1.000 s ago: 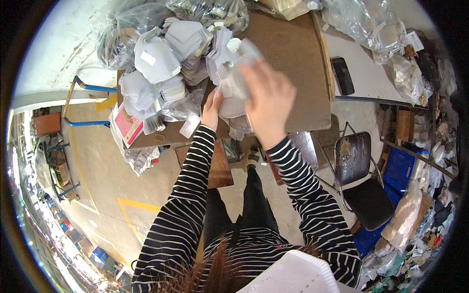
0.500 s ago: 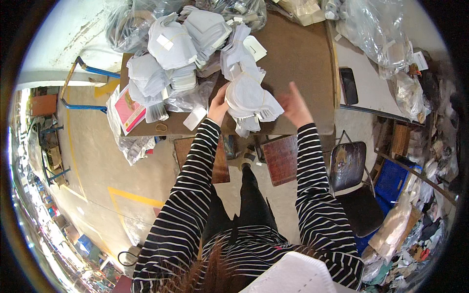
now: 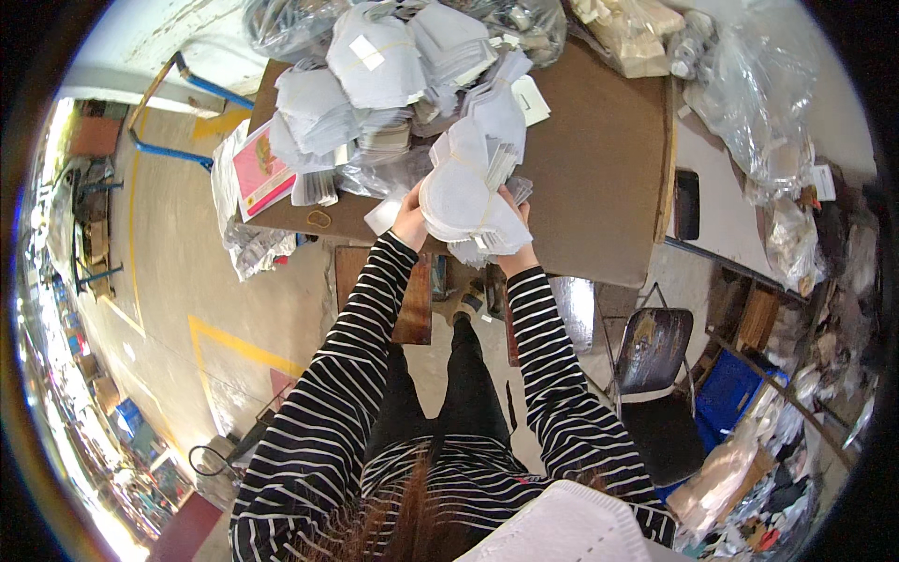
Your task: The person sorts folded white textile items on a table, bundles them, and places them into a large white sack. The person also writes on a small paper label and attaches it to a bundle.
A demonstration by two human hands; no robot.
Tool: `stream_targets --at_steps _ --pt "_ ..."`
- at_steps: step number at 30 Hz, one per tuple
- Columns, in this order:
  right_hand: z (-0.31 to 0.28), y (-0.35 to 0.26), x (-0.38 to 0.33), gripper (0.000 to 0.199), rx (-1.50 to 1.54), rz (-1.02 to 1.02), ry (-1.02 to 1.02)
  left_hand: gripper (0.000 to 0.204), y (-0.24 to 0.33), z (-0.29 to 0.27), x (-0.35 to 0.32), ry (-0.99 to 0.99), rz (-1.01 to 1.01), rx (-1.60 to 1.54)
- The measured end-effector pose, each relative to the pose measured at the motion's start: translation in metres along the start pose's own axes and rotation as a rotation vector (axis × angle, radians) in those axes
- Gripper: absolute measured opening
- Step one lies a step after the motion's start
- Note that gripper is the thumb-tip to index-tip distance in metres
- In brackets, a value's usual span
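A bundle of white cut-out sheets (image 3: 456, 195) with rounded edges is between my two hands at the front edge of the brown table (image 3: 599, 169). My left hand (image 3: 409, 223) closes on its left side. Around its lower right side my right hand (image 3: 519, 253) is also closed, its fingers partly hidden by the sheets. A thin band appears to cross the bundle. Just beyond lie more bundles of white cut pieces (image 3: 376, 58), heaped on the table's far left part, one with a small white tag (image 3: 367, 52).
A pink-covered book (image 3: 265, 167) and a rubber band (image 3: 319, 219) lie by the table's left front. A dark phone (image 3: 687, 204) is on the pale surface at right. Clear plastic bags (image 3: 754, 103) stand behind it. Below are a wooden stool (image 3: 412, 314) and a black chair (image 3: 658, 351).
My right hand has come in from the right, where it was apart and blurred, and now grips the bundle. The view has shifted slightly, and the bundle sits a little lower left.
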State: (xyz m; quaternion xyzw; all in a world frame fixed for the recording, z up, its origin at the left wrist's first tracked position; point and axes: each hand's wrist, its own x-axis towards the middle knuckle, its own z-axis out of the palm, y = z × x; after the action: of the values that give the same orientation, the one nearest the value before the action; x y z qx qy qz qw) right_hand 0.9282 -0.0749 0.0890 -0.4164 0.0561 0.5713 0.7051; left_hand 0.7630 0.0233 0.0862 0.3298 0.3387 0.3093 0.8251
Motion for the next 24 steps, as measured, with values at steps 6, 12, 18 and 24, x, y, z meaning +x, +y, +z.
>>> stream_targets --at_steps 6,12,18,24 --pt "-0.001 0.038 -0.003 0.052 -0.025 -0.016 0.091 0.046 -0.016 -0.029 -0.037 0.061 -0.070 -0.157" --pt "0.023 0.071 -0.082 0.054 0.052 0.253 -0.065 0.070 0.018 -0.044 -0.121 -0.064 0.090 0.079" --pt "0.086 0.155 -0.159 0.056 -0.109 0.317 -0.104 0.066 0.063 -0.108 -0.248 -0.038 0.262 0.187" --pt "0.175 0.284 -0.249 0.062 -0.310 0.388 -0.133 0.079 0.122 -0.210 -0.381 -0.042 0.312 -0.137"
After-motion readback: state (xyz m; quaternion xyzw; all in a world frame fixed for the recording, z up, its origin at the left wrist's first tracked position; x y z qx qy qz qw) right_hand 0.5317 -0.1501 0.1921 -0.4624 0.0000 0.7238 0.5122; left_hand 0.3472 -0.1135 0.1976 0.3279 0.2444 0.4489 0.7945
